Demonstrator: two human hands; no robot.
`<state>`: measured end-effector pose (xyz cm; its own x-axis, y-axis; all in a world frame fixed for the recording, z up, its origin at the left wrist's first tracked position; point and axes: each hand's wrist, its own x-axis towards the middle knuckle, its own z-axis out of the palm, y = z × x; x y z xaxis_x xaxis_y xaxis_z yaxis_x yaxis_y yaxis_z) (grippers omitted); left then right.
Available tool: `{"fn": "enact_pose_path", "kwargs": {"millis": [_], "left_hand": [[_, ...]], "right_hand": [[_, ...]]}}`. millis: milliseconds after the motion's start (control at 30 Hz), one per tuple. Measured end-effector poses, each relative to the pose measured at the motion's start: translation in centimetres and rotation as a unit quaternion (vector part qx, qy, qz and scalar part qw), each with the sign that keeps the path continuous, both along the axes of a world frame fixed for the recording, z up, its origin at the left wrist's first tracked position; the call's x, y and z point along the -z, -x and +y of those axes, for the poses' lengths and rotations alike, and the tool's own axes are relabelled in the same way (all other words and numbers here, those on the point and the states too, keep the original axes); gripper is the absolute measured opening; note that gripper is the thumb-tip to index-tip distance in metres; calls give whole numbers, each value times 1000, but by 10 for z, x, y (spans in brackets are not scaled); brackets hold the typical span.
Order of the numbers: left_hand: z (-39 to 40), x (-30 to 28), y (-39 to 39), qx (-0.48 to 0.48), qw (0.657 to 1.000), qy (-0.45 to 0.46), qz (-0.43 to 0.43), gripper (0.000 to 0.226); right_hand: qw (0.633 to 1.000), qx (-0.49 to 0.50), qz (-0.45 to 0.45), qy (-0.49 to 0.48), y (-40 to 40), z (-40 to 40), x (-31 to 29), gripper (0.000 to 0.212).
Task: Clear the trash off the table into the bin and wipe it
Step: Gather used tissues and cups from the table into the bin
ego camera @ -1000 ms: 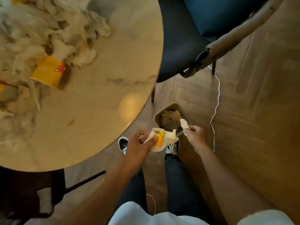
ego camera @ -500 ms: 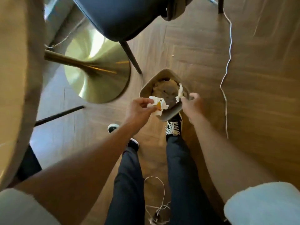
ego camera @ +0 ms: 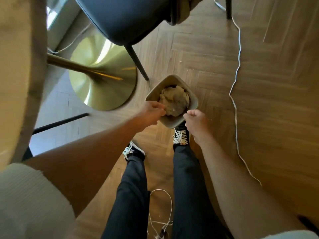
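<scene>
A person bends over a beige waste bin standing on the herringbone wood floor at the centre of the frame, both hands at its near rim, apparently so that anything released falls inside rather than onto the boards. The left hand reaches over the lower-left edge with fingertips drawn together above the crumpled paper trash heaped in the bin; nothing can be seen between them, and whether they touch the heap cannot be told. The right hand, at the lower-right corner of the rim, has its fingers loosely curled and appears empty.

The round table fills the left edge, seen side-on, so its top and whatever remains on it are hidden. Its brass pedestal base gleams left of the bin, and a dark chair occupies the upper centre. A white cable snakes down the right side, near the bin and a possible snag for feet. Judging by this view, wiping is not yet begun.
</scene>
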<state>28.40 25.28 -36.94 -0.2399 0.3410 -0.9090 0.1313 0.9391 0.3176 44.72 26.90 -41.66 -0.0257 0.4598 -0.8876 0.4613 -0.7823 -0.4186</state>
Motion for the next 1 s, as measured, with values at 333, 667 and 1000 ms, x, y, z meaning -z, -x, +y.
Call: {"fn": "enact_pose_path", "kwargs": {"millis": [333, 667, 1000], "left_hand": [[-38, -159, 3, 1, 997, -82, 1, 18], [-113, -297, 38, -60, 972, -222, 42, 16], [-204, -332, 144, -218, 930, -267, 126, 15]], "right_hand": [[984, -137, 80, -84, 27, 18, -159, 27], [924, -320, 105, -181, 87, 36, -310, 23], [873, -413, 138, -221, 208, 7, -357, 23]]}}
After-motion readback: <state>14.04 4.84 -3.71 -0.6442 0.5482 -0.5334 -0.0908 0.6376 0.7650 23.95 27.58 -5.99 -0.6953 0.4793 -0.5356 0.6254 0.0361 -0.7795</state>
